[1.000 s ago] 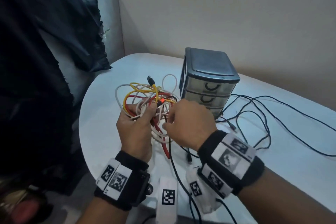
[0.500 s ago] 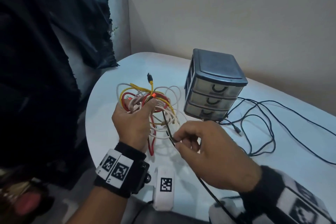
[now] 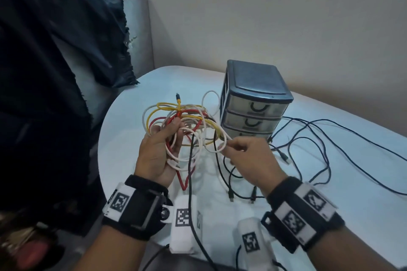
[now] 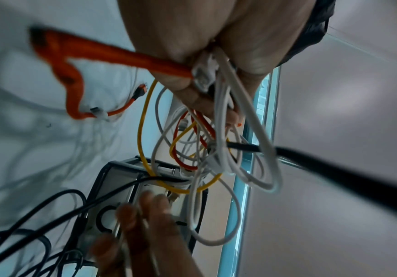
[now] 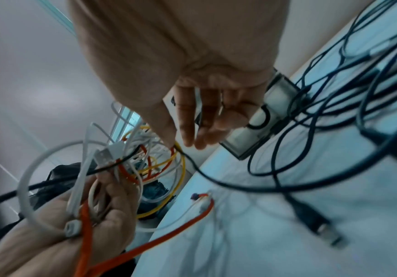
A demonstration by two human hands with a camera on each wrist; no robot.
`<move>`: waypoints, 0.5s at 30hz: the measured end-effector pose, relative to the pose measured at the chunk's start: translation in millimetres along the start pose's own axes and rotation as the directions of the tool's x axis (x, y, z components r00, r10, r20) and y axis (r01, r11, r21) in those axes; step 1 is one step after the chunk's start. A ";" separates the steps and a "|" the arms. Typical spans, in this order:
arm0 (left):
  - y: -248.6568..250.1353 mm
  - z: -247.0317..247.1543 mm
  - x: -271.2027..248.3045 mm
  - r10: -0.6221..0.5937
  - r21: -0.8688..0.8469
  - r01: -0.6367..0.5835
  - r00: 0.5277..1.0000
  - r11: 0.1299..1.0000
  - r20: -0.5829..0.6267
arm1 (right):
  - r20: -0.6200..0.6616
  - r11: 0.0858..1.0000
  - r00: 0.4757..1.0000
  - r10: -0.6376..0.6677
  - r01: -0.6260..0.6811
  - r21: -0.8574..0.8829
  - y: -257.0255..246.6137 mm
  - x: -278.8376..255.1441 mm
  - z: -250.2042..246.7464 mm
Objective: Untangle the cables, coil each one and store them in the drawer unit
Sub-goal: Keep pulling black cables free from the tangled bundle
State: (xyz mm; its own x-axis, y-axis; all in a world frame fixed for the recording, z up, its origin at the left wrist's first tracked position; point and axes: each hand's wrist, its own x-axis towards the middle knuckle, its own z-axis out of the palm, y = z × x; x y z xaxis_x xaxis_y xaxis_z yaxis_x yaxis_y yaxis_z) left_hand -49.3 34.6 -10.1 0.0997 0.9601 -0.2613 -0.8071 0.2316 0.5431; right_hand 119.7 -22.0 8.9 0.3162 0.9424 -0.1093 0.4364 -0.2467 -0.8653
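Note:
My left hand [image 3: 161, 141] grips a tangle of white, yellow, red and black cables [image 3: 191, 120] above the white table [image 3: 136, 103]. In the left wrist view the tangle [image 4: 207, 150] hangs from its curled fingers [image 4: 181, 82]. My right hand [image 3: 230, 148] pinches a white cable [image 3: 221, 142] at the tangle's right side. One black cable [image 3: 190, 171] drops from the tangle toward me, and a red loop [image 3: 185, 180] dangles below my left hand. The grey drawer unit [image 3: 255, 86] stands just behind the tangle, its three drawers closed.
Loose black cables [image 3: 319, 138] sprawl over the table right of the drawer unit, with plug ends [image 3: 231, 198] near my right wrist. Dark cloth [image 3: 55, 50] and a grey cabinet [image 3: 141, 28] stand to the left. The table's rounded edge [image 3: 103, 138] is close to my left hand.
My right hand let go of the black cable it was pulling toward me, moved up to the tangle and now pinches a white strand. The left hand still holds the tangle.

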 end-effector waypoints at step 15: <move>7.6 -2.2 -5.5 -0.063 -0.038 0.067 0.992 0.997 0.112 | 0.194 0.894 0.939 -0.285 0.333 -0.300 -36.4 22.2 -24.8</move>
State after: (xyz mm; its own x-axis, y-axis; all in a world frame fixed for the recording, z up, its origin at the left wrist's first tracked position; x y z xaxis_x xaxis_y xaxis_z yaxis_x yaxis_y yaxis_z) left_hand -57.3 30.7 -6.2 0.2146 0.9553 -0.2035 -0.8202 0.2894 0.4936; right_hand 131.7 2.3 50.1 0.0089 0.9988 0.0491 0.7483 0.0259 -0.6628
